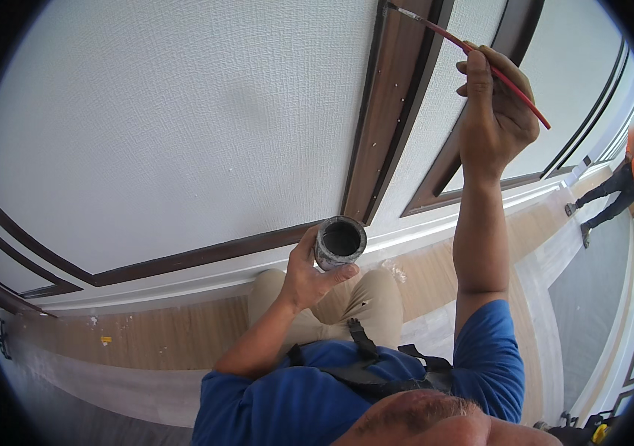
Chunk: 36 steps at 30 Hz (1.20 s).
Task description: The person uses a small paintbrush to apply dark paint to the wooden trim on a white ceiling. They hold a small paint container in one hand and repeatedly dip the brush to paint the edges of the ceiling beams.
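My right hand point(494, 111) is raised high and holds a thin red-handled paintbrush point(473, 53). The brush tip touches the dark brown vertical trim strip point(387, 111) on the white textured wall point(183, 126). My left hand point(308, 273) grips a small paint-smeared round cup point(340, 241) at chest height, its dark opening facing up. I am close to the wall, and my tan trousers and blue shirt show below.
Brown trim runs along the wall bottom point(183, 260) above a white baseboard. A wood floor point(146, 338) with pale covering lies below. Another person in orange point(625, 186) stands far right by the wall. Tools lie at the lower right point(592, 431).
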Each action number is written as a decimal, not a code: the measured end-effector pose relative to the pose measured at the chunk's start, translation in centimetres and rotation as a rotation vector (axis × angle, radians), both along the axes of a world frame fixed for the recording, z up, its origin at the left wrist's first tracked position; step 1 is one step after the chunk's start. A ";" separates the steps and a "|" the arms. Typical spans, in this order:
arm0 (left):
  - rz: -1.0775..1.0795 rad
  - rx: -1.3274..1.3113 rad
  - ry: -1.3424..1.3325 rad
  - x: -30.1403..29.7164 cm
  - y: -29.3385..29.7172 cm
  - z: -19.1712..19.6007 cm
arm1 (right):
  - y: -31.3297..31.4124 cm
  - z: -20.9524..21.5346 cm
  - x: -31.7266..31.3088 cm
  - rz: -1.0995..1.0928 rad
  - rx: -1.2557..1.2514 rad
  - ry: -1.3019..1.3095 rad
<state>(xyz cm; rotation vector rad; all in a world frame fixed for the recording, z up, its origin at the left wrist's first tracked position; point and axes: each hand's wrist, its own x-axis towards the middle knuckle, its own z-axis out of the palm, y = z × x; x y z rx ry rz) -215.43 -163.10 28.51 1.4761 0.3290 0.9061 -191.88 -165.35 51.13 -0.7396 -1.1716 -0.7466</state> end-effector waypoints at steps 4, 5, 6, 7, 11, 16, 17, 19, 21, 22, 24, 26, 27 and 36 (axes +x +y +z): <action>0.011 0.006 0.009 -0.1 0.0 0.1 | -0.4 -0.4 -0.2 -0.038 -0.057 0.032; 0.006 0.006 0.004 0.0 0.1 0.1 | -0.4 -0.3 0.0 -0.029 -0.042 0.031; 0.001 0.006 0.000 0.0 0.1 0.1 | -0.4 -0.3 0.2 -0.021 -0.027 0.029; -0.004 0.006 -0.004 0.1 0.1 0.0 | -0.4 -0.3 0.3 -0.013 -0.013 0.028; -0.012 -0.009 -0.019 0.0 -0.1 0.1 | 0.0 -0.6 0.3 -0.034 -0.017 -0.004; -0.026 -0.014 -0.017 0.0 0.0 0.3 | -0.3 -0.6 0.3 0.009 0.002 0.002; -0.026 -0.015 -0.017 0.0 -0.1 0.4 | -0.2 -0.6 0.4 -0.009 -0.013 -0.013; -0.025 -0.018 -0.017 0.0 -0.3 0.8 | -0.1 -0.7 0.6 -0.046 -0.043 -0.043; -0.028 -0.011 -0.014 0.1 -0.1 0.6 | 0.1 -0.8 0.4 -0.011 -0.052 -0.005; -0.028 -0.008 -0.012 0.1 -0.1 0.6 | 0.1 -0.9 0.3 0.007 -0.056 0.014; -0.025 -0.008 -0.023 0.1 -0.1 0.5 | -0.1 -0.7 0.2 0.021 -0.023 0.011; -0.022 -0.005 -0.021 0.1 0.0 0.4 | 0.0 -0.7 0.3 0.024 -0.002 -0.002; -0.021 -0.002 -0.014 0.1 0.0 0.3 | 0.2 -0.7 0.5 0.021 0.003 -0.014; -0.005 0.020 0.010 0.0 0.3 -0.3 | 0.2 -1.0 0.7 0.022 -0.003 -0.045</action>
